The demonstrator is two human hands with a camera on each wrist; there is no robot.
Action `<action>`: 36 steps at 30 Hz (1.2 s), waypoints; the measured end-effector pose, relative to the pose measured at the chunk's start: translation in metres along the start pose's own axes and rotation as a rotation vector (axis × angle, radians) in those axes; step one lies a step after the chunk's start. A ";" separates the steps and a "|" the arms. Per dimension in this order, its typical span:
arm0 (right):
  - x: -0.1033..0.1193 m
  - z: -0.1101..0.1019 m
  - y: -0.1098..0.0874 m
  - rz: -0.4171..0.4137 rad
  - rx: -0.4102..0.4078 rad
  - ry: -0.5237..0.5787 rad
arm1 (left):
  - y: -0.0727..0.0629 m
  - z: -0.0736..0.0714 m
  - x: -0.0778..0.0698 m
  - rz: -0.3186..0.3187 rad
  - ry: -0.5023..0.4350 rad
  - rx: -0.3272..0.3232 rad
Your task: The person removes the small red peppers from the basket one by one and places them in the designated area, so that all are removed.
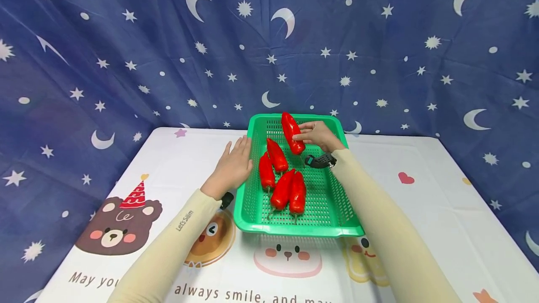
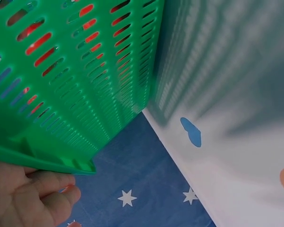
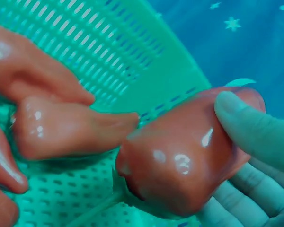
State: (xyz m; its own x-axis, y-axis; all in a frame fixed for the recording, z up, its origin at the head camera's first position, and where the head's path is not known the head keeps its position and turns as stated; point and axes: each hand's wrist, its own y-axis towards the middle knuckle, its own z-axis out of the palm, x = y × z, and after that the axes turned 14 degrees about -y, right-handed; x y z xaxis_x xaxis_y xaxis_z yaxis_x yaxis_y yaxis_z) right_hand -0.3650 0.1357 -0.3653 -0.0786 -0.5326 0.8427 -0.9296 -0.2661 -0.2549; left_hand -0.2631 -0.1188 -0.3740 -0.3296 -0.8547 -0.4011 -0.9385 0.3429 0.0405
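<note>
Inside the green basket (image 1: 332, 191), my right hand (image 1: 316, 134) holds a red pepper (image 1: 292, 132) above the far part of the floor. Close up, the right thumb presses on top of this pepper (image 3: 180, 156) with fingers beneath, its stem pointing down and left. Several other red peppers (image 1: 276, 155) lie in the left and middle of the basket. My left hand (image 1: 233, 160) rests against the basket's left rim with its fingers fairly straight. From the left wrist, that hand (image 2: 31, 194) touches the rim from the outside; part of it is cut off.
The basket stands on a white tablecloth (image 1: 421, 228) printed with cartoon faces and lettering. A dark blue curtain (image 1: 236, 32) with moons and stars hangs right behind the table's far edge. Black wrist straps (image 1: 322, 160) sit at both wrists.
</note>
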 end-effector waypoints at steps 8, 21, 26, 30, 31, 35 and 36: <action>0.005 -0.013 -0.011 0.014 -0.038 0.035 | -0.003 0.004 0.001 0.001 -0.008 0.000; 0.029 -0.043 -0.042 0.007 -0.102 -0.085 | -0.003 0.002 0.003 -0.003 -0.001 0.001; 0.029 -0.059 -0.055 0.009 -0.125 -0.113 | -0.002 0.000 0.002 -0.005 -0.007 0.005; 0.027 -0.070 -0.065 0.012 -0.142 -0.133 | -0.001 -0.002 0.000 -0.014 -0.007 0.010; 0.026 -0.072 -0.068 0.010 -0.144 -0.138 | 0.000 -0.002 0.000 -0.017 -0.007 0.013; 0.021 -0.080 -0.080 0.003 -0.151 -0.170 | 0.001 -0.002 0.000 -0.020 -0.003 0.018; 0.020 -0.082 -0.083 0.000 -0.151 -0.177 | 0.001 -0.001 0.000 -0.021 -0.005 0.019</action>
State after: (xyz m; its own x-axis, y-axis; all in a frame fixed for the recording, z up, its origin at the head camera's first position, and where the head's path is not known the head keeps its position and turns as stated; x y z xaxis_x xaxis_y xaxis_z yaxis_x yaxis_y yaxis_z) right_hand -0.3186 0.2129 -0.2885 -0.0262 -0.6689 0.7429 -0.9740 -0.1502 -0.1697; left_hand -0.2639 -0.1187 -0.3727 -0.3097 -0.8598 -0.4060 -0.9429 0.3327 0.0146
